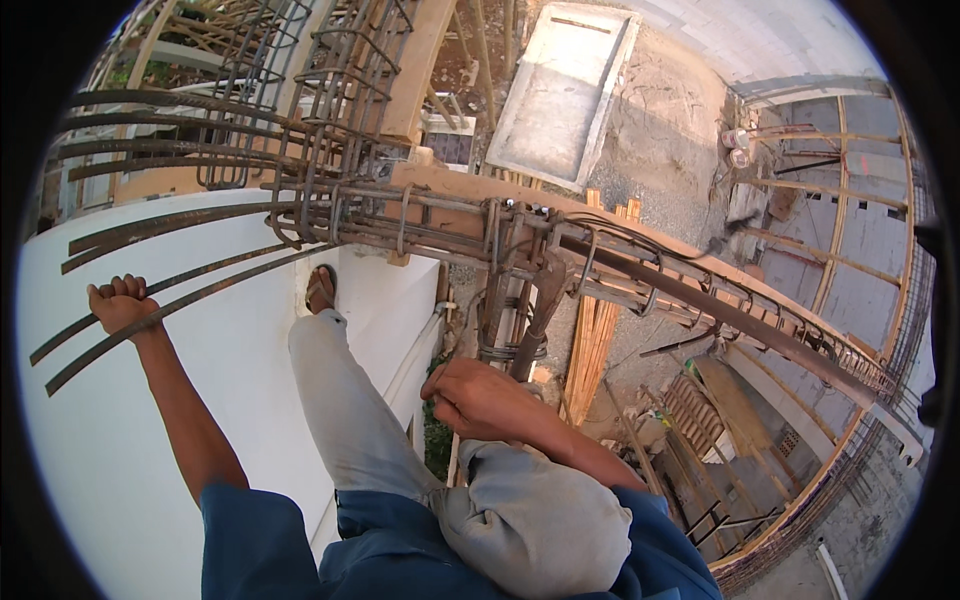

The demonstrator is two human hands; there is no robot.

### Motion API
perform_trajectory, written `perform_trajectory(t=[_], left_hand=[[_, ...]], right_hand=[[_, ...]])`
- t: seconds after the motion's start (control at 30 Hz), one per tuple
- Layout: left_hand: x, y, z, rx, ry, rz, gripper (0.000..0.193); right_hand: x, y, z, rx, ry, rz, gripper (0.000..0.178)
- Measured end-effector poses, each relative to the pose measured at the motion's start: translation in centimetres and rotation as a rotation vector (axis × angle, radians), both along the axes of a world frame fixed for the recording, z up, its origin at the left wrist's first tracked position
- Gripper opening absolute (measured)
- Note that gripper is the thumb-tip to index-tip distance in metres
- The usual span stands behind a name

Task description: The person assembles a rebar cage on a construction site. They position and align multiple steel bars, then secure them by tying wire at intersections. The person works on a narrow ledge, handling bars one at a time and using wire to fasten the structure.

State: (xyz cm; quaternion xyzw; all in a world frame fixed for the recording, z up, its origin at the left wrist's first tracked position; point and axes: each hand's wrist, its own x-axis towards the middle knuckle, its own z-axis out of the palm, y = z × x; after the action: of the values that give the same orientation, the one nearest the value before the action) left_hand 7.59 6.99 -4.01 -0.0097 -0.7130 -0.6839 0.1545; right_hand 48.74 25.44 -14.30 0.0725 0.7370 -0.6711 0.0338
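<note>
At the left, my left hand (123, 304) is closed round a steel reinforcing bar (205, 271), one of two low bars that stick out over a white surface. My right hand (482, 401) is above my bent right knee, its fingers curled in; whether anything is in them is hidden. Just beyond it, a thick rusty metal piece (545, 300) leans against the rebar cage (430, 228). My left foot in a sandal (320, 290) rests on the white surface, close to the cage.
A long rusty pipe (730, 312) runs along the beam to the right. Far below lie a pale rectangular trough (562, 95), wooden planks (592, 350) and scrap timber (735, 400). Upright rebar columns (350, 75) rise at the upper left. The drop beside the beam is open.
</note>
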Motion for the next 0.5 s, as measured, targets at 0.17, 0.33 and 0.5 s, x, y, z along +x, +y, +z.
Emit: perform_trajectory(t=[0.17, 0.33, 0.5], left_hand=[[0.2, -2.3, -0.3, 0.057, -0.015, -0.208, 0.041], [3.3, -3.7, -3.5, 0.211, 0.037, -0.253, 0.055], [13.9, 0.5, -9.1, -0.168, -0.415, 0.101, 0.059]], right_hand=[[-0.7, -3.1, -2.9, -0.216, -0.112, 0.007, 0.016], [-0.5, -2.7, -2.7, -0.246, -0.226, -0.135, 0.023], [-1.2, -2.5, -3.1, -0.160, -0.234, -0.096, 0.029]])
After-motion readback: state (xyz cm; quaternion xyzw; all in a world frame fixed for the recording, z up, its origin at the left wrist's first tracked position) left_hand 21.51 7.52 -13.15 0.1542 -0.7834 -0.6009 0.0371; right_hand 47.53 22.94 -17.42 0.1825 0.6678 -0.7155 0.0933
